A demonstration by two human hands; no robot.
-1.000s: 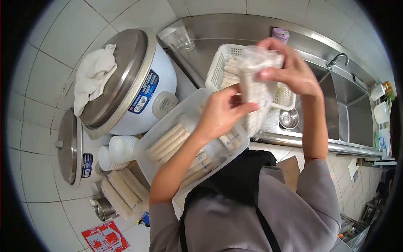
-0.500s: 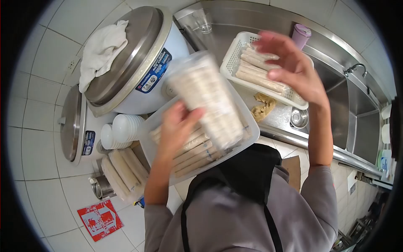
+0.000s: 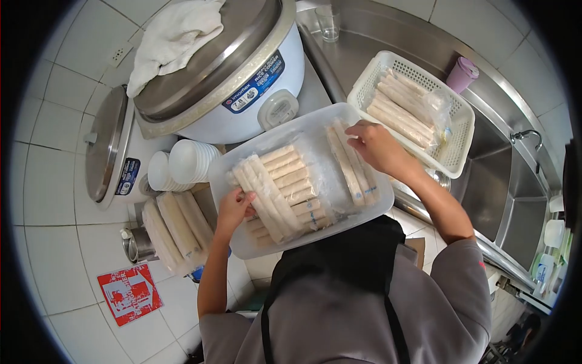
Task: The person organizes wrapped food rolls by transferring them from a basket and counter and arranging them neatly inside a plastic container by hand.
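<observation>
A translucent plastic tub (image 3: 227, 164) holds several clear bags of long, pale rolls that look like uncooked spring rolls. My left hand (image 3: 235, 209) grips the left edge of one bag of rolls (image 3: 264, 197), which lies slanted over other bagged rolls (image 3: 294, 179) in the tub. At the tub's right end, my right hand (image 3: 379, 148) has curled fingers at the upper end of another bag of rolls (image 3: 348, 164). Its fingertips are pinched at the plastic there, partly hidden by the hand.
A white perforated basket (image 3: 364, 79) with more bagged rolls stands beyond my right hand. Rice cookers (image 3: 267, 79) and stacked white bowls (image 3: 191, 161) are at left, above more bagged rolls (image 3: 173, 233). A lilac tumbler (image 3: 462, 74), glass (image 3: 328, 25) and sink (image 3: 485, 139) are also around.
The bag of rolls in my left hand has come down from above the tub onto the other bags. My right hand has moved from over the basket to the tub's right end.
</observation>
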